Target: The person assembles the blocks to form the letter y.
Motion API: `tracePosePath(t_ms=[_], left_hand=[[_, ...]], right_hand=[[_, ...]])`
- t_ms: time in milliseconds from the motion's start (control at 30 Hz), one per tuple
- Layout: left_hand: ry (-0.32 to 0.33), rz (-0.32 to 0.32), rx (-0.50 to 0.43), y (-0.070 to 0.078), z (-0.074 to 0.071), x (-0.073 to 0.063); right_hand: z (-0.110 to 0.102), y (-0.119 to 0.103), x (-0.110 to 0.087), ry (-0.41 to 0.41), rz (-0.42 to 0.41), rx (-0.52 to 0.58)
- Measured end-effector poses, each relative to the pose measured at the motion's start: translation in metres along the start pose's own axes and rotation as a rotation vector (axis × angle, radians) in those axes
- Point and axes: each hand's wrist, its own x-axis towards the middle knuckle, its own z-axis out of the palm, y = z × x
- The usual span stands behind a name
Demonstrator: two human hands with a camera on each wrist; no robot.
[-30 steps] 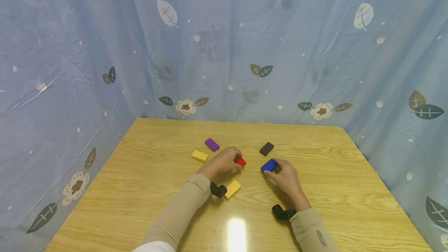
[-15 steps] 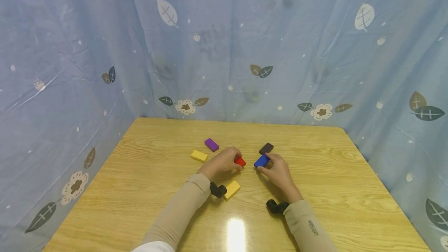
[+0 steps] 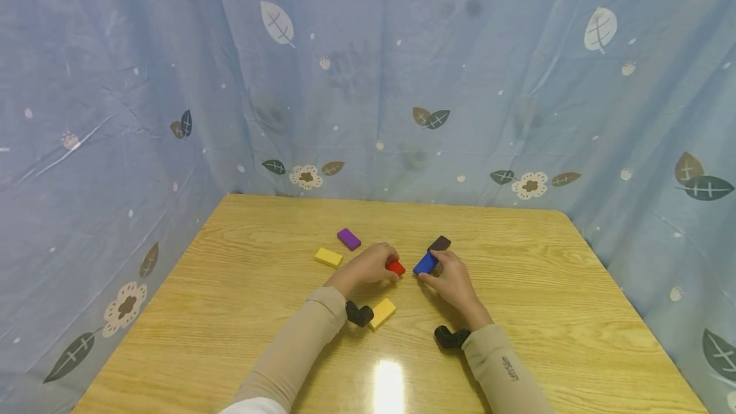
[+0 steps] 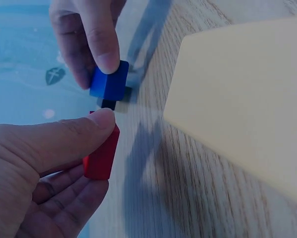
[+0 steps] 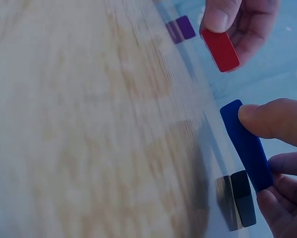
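Note:
Between thumb and fingers my left hand pinches a red block, also seen as a red block in the left wrist view. To its right, my right hand holds a blue block by its two ends, thumb on one and fingers on the other; the right wrist view shows this blue block at close range. A small gap separates the red and blue blocks. Just behind the blue block lies a black block; whether they touch I cannot tell.
A purple block and a yellow block lie beyond the left forearm. Another yellow block lies beside the left wrist camera. Under them is a wooden table, with a blue patterned curtain behind.
My right hand has carried the blue block leftward and slightly away from me, nearer the red block, and turned it a little. The left hand stays put with the red block.

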Motion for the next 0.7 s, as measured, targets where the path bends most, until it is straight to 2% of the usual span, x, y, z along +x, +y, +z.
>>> tracePosePath(t_ms=[500,700], left_hand=[[0.005,-0.012,0.021,-0.0049,0.0062,0.0045],[0.014,0.0,-0.003,-0.0065,0.0072,0.0047]], right_hand=[[0.0055,0.0007,0.0027,-0.024,-0.011,-0.044],[0.0072,0.0019,0.003,-0.022,-0.006,-0.043]])
